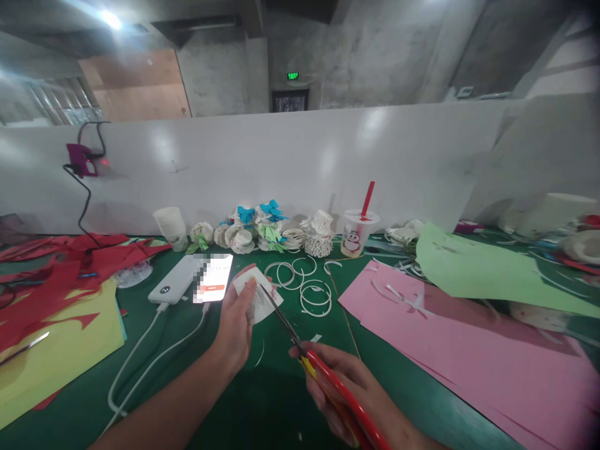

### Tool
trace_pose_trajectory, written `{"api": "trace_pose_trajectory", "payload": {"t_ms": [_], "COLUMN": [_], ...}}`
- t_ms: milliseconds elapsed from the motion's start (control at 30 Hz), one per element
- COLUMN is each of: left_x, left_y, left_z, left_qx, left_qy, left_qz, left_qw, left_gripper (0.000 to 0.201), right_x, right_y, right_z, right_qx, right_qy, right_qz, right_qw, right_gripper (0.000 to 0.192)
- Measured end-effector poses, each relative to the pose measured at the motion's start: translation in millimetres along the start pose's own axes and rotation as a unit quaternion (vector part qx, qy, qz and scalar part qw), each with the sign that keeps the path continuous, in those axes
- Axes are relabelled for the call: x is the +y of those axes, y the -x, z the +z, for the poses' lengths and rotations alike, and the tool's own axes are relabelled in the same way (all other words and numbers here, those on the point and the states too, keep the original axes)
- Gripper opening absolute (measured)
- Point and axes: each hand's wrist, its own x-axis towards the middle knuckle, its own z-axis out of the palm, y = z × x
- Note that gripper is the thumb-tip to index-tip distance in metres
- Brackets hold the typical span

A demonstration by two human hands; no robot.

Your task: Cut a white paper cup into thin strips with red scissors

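A bare concrete room is stretching behind a long white partition (300, 156), and a green table (262, 400) is filling the lower frame. At lower centre the left hand (237, 328) is pinching a small white paper cup piece (257, 300), fingers curled around it, thumb lying on top. The right hand (349, 394), at the bottom just right of centre, is gripping red-handled scissors (323, 369), fingers wrapped through the loops; the blades are pointing up-left and meeting the paper's edge. White paper rings (309, 290) are lying just above the paper. A lit phone (214, 278) and a power bank (174, 280) are sitting left of centre. Pink paper (469, 350) is spreading across the right, green paper (482, 269) overlapping it.
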Motion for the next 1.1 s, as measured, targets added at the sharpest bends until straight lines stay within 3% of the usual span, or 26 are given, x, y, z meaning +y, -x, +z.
{"api": "trace_pose_trajectory", "payload": {"t_ms": [233, 1100], "left_x": [-0.3, -1.6], "left_y": [-0.6, -0.7], "left_z": [1.2, 0.1], "left_qx": [0.005, -0.006], "left_qy": [0.005, -0.001], "left_qz": [-0.002, 0.000], "left_qw": [1.000, 1.000], "left_gripper": [0.043, 0.038], "right_x": [2.4, 3.2], "right_y": [-1.3, -0.1], "right_z": [-1.7, -1.3], "right_qx": [0.000, 0.017], "right_qy": [-0.002, -0.008], "right_qz": [0.003, -0.003], "right_qw": [1.000, 1.000], "right_gripper": [0.056, 0.043]}}
